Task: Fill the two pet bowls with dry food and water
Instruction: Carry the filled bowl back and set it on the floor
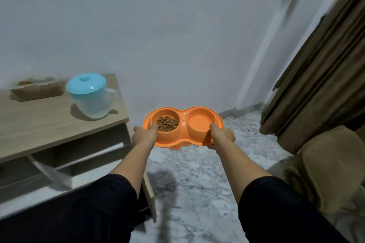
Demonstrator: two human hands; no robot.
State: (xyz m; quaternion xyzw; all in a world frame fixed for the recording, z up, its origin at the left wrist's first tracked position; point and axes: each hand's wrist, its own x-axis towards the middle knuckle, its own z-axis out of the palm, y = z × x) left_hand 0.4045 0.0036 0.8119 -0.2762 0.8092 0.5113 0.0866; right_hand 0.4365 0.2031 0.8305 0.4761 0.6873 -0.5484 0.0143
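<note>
Orange plastic double pet feeder (pixel 183 113), 2 round bowls moulded into 1 tray, held in mid-air above the grey-veined marble floor (pixel 197 173), just right of the counter's right edge. Left hand (pixel 145 134) grasping the feeder's near left rim, thumb hooked over the edge of the left bowl (pixel 166 122). Right hand (pixel 223 136) grasping the near right rim, thumb over the edge of the right bowl (pixel 199 120), fingers curled beneath the tray. Left bowl loaded with brown dry kibble (pixel 167 123). Right bowl showing a pale, smooth orange inside; water or bare plastic, cannot tell. Black sleeves pushed up both forearms.

On the light wooden counter (pixel 39 122) at the left: clear plastic jug with a light blue lid (pixel 90 96), upright, near the far right corner, handle turned right. Further left, against the white wall (pixel 138 25), a blurred rectangular container of brown stuff (pixel 37 90). Brown curtain (pixel 324 77) hanging at the far right, a tan padded seat (pixel 327 165) nearer on the right.
</note>
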